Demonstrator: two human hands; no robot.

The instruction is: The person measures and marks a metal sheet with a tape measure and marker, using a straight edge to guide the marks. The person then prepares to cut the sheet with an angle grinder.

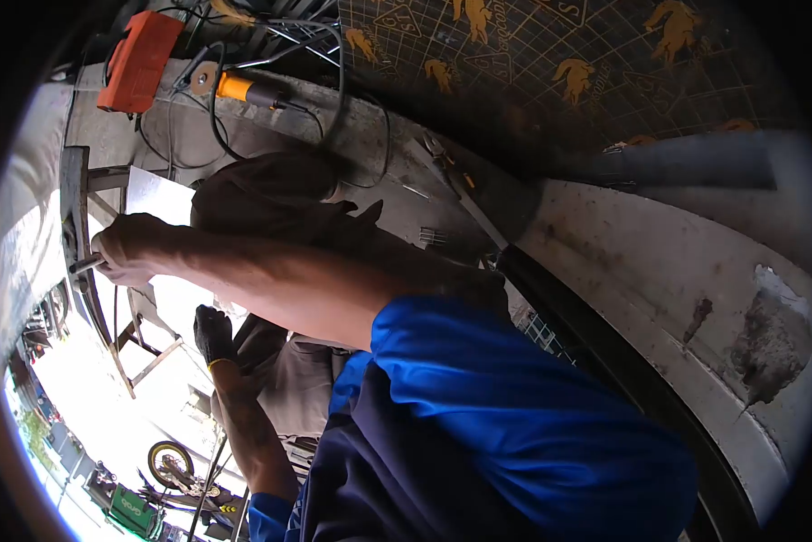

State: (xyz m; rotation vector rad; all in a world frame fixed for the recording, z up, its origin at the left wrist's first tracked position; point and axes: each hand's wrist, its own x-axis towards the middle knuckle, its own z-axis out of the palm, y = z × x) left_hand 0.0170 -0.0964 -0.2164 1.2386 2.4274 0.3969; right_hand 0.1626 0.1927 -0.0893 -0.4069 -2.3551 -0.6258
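Note:
My right hand (pixel 135 248) reaches far to the left on a stretched arm. Its fingers are closed round a short metal rod (pixel 87 264), whose end sticks out beside a dark metal frame (pixel 77 194). Whether the rod belongs to that frame is not clear. Lower down, my left hand (pixel 214 334) wears a dark glove with a yellow cuff. It is closed and close to my dark trousers (pixel 302 384); anything inside it is hidden. A bright flat sheet (pixel 157 200) lies partly behind my right forearm.
A yellow angle grinder (pixel 243 88) with a disc and cable lies near a red-orange box (pixel 142 65). A plier-like tool (pixel 437 154) rests on the concrete floor. Printed black boards (pixel 550 54) stand at upper right. A motorcycle (pixel 175 470) is at lower left.

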